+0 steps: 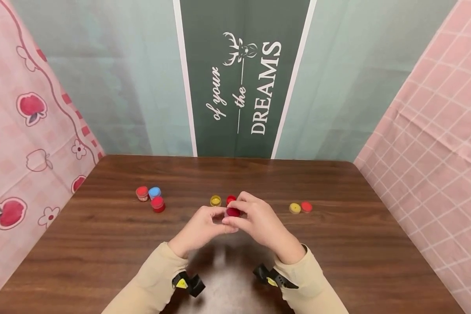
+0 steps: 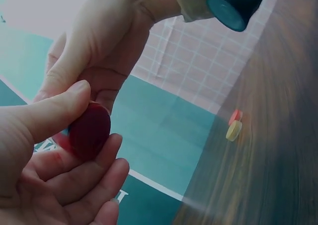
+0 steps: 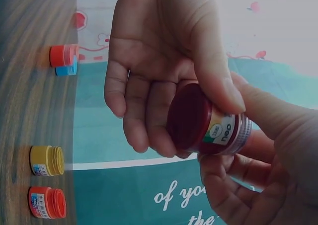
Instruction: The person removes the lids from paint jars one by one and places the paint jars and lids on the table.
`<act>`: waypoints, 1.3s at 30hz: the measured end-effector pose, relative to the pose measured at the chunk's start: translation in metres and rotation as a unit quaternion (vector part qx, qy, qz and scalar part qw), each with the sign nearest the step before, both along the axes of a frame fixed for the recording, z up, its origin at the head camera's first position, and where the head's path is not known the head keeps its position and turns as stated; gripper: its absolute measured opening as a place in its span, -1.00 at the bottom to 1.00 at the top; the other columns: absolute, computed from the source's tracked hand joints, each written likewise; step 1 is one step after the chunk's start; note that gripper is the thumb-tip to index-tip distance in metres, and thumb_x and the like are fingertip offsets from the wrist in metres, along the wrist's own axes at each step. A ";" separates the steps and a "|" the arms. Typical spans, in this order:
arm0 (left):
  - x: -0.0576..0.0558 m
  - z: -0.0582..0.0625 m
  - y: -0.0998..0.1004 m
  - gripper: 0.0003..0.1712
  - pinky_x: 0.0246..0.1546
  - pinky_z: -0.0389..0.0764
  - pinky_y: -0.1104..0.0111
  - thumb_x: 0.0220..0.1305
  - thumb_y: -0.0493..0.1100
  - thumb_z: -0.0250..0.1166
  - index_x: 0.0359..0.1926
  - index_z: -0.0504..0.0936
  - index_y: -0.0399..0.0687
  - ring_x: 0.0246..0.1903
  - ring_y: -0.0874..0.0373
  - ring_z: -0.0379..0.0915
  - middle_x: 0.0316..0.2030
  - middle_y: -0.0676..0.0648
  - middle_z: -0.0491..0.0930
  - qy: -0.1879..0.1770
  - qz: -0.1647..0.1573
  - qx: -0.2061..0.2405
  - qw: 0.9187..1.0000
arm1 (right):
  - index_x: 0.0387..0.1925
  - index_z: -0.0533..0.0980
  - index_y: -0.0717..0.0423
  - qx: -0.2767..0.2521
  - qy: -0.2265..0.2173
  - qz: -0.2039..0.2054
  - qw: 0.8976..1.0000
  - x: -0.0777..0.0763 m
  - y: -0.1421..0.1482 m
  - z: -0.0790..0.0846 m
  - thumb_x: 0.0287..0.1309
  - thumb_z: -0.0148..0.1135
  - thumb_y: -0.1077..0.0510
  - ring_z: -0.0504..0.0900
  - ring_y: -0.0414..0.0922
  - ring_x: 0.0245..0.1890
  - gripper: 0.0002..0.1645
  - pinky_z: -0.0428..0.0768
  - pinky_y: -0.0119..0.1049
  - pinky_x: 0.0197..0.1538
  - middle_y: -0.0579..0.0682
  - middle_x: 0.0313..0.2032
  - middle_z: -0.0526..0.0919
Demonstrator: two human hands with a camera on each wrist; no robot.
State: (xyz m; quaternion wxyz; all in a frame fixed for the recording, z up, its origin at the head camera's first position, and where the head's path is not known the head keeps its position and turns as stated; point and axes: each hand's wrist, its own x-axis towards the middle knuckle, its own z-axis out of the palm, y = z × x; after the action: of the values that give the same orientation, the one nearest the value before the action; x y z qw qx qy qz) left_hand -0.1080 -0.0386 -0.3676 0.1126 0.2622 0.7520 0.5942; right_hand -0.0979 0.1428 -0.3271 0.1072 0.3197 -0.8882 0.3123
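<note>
Both hands meet over the middle of the table around a small dark red paint jar [image 3: 186,118], tilted on its side in the right wrist view. My left hand [image 1: 199,229] holds the jar body, its thumb lying across the label [image 3: 221,129]. The fingers and thumb of my right hand [image 1: 261,220] pinch the clear ribbed lid [image 3: 242,135], which is on the jar. From the left wrist view, the jar's round dark red base [image 2: 89,131] faces the camera. Just beyond the hands stand an uncapped yellow jar [image 1: 216,200] and an uncapped red jar [image 1: 230,199].
Toward the left of the table [image 1: 102,244] sit a red jar [image 1: 142,193], a blue jar [image 1: 155,192] and a brighter red jar [image 1: 158,205], close together. A yellow lid [image 1: 295,208] and a red lid [image 1: 306,206] lie side by side on the right. Curtains surround the table.
</note>
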 end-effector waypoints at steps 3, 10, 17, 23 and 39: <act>0.001 0.000 -0.001 -0.60 -0.17 0.57 0.32 0.07 -0.07 0.41 -0.06 0.65 -0.11 -0.24 0.16 0.56 -0.26 0.06 0.67 -0.015 -0.007 0.000 1.000 | -0.34 0.64 0.08 -0.002 0.003 0.019 1.000 -0.001 0.002 0.000 -0.03 0.40 -0.05 0.41 -0.26 -0.50 -0.70 0.45 -0.49 -0.43 -0.21 -0.43 0.38; 0.002 0.004 -0.002 -0.68 -0.17 0.56 0.30 0.09 -0.16 0.39 -0.09 0.67 -0.06 -0.23 0.13 0.56 -0.27 0.04 0.67 -0.043 -0.035 0.013 0.998 | -0.32 0.63 0.07 -0.038 0.019 0.072 0.997 -0.001 0.006 -0.001 -0.02 0.39 -0.03 0.42 -0.26 -0.50 -0.71 0.42 -0.53 -0.45 -0.22 -0.42 0.38; 0.003 0.003 -0.003 -0.74 -0.20 0.56 0.29 0.12 -0.26 0.35 -0.12 0.66 -0.15 -0.28 0.12 0.55 -0.30 -0.08 0.67 -0.062 -0.083 0.052 0.993 | -0.31 0.63 0.09 -0.056 0.029 0.126 0.990 0.001 0.009 0.000 -0.03 0.41 0.05 0.37 -0.32 -0.47 -0.75 0.45 -0.50 -0.48 -0.19 -0.42 0.39; 0.003 0.002 -0.007 -0.71 -0.24 0.56 0.31 0.13 -0.20 0.35 -0.17 0.62 -0.31 -0.34 0.14 0.52 -0.36 -0.10 0.65 -0.093 -0.147 0.085 0.981 | -0.25 0.62 0.11 -0.071 0.024 0.208 0.975 0.000 0.012 0.005 0.00 0.39 0.14 0.42 -0.28 -0.41 -0.77 0.50 -0.49 -0.44 -0.13 -0.38 0.44; 0.001 0.000 0.004 -0.66 -0.11 0.55 0.33 0.07 -0.15 0.41 -0.10 0.63 -0.14 -0.21 0.15 0.53 -0.24 0.00 0.63 0.026 0.054 0.020 0.998 | -0.05 0.57 0.13 -0.065 -0.044 0.029 0.996 0.001 0.008 0.005 0.01 0.39 0.13 0.54 -0.22 -0.21 -0.58 0.55 -0.33 -0.15 -0.14 -0.21 0.53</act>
State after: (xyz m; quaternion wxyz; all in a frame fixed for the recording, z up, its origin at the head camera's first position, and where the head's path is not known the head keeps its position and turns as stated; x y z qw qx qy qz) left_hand -0.1074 -0.0348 -0.3674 0.0552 0.2391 0.7556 0.6074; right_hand -0.0972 0.1507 -0.3217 0.0789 0.3238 -0.8602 0.3860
